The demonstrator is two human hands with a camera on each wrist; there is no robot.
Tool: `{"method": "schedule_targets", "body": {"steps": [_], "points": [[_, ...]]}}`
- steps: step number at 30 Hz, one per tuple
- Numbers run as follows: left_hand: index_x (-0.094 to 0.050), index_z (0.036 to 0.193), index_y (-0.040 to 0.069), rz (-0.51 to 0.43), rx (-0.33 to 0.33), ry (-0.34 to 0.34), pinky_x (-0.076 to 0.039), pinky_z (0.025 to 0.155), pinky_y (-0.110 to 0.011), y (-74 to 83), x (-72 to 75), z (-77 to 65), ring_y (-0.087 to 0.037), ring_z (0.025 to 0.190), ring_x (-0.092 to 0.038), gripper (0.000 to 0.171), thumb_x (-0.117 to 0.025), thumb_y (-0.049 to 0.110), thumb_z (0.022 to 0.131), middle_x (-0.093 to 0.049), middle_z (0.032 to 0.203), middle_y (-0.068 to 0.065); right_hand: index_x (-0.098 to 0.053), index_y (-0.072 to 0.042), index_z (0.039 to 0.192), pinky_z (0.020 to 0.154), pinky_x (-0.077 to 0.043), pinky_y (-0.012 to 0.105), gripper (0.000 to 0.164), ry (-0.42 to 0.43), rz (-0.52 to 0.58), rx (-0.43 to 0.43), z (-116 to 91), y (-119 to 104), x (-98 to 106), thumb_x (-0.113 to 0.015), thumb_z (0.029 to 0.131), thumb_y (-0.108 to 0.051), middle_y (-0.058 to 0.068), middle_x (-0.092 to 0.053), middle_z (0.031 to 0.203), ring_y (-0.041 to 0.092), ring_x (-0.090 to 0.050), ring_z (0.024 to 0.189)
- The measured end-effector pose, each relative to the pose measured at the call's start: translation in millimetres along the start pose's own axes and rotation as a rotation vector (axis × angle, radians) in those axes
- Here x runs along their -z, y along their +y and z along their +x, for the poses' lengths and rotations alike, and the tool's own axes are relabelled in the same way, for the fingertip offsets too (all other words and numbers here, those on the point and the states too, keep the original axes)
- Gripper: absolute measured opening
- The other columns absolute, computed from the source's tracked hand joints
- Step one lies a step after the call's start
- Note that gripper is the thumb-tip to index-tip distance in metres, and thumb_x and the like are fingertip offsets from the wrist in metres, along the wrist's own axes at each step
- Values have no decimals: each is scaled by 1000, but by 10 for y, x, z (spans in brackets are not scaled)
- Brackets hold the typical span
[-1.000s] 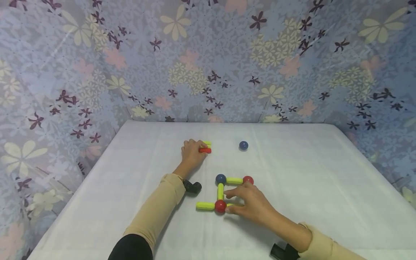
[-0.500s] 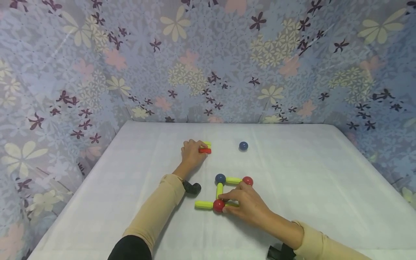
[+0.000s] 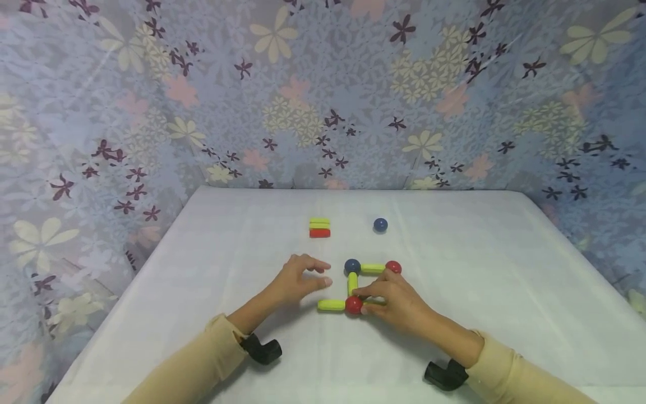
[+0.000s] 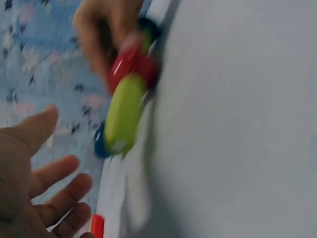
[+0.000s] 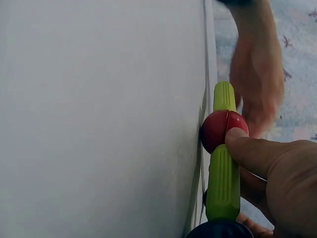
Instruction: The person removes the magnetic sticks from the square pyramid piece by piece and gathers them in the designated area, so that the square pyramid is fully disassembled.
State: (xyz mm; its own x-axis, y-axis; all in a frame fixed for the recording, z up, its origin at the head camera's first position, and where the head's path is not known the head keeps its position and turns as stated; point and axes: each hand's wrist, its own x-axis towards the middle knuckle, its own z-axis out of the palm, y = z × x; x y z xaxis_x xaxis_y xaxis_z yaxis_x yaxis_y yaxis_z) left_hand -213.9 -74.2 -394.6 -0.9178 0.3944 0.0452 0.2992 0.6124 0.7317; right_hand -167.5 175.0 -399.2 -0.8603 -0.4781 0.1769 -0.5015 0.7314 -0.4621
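Observation:
My right hand (image 3: 404, 306) pinches a red ball (image 3: 354, 305) in a structure of magnetic sticks and balls on the white table. The thumb lies on that ball in the right wrist view. A yellow stick (image 3: 331, 305) points left from it, and another (image 3: 353, 283) runs back to a blue ball (image 3: 352, 266). From there a yellow stick (image 3: 372, 269) leads to a second red ball (image 3: 393, 267). One more yellow stick (image 5: 223, 183) ends at a dark blue ball (image 5: 220, 230), hidden by my hand from the head. My left hand (image 3: 298, 280) hovers left of the structure, fingers apart, holding nothing.
Behind my hands, two yellow sticks (image 3: 319, 223) and a red stick (image 3: 320, 233) lie side by side. A loose blue ball (image 3: 381, 225) rests to their right. Flowered cloth (image 3: 323, 101) hangs beyond the table's back edge.
My left hand has left the stick pile and come back toward the structure, with nothing in it. My right hand has closed its fingertips onto the near red ball.

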Motion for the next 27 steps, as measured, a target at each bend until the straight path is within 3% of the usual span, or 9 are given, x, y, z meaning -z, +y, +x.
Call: {"method": "schedule_targets", "body": {"steps": [3,7,16,27], "points": [[-67,113,16,26,-44,-57,-32,86,-37,32,-91,-208,-18,100,-47,38,-71,35,81,-66,106,-1,-72,-29,106,70,-39,20,33,3,19,-17,-10,52,3,-78,74,-25,-16,-69,94,2,-43,85],[-69,109,18,60,-41,-68,-31,82,-34,14,-203,-319,-13,93,-45,35,-74,33,79,-67,104,3,-72,-29,107,71,-39,20,34,2,17,-17,-23,74,-9,-79,74,-24,-16,-70,95,2,-43,85],[-74,96,22,73,-31,20,-29,76,-30,8,-308,-373,-10,84,-43,21,-76,25,76,-66,90,7,-70,-27,110,84,-41,32,39,-34,20,13,2,16,-10,-79,72,-31,-14,-72,103,7,-51,96],[-74,94,23,49,-28,37,-29,78,-32,1,-338,-394,-10,85,-45,18,-76,23,76,-66,89,7,-72,-27,107,69,-35,22,35,-14,-9,61,-2,9,-36,-78,73,-32,-10,-74,96,7,-48,81]]}}
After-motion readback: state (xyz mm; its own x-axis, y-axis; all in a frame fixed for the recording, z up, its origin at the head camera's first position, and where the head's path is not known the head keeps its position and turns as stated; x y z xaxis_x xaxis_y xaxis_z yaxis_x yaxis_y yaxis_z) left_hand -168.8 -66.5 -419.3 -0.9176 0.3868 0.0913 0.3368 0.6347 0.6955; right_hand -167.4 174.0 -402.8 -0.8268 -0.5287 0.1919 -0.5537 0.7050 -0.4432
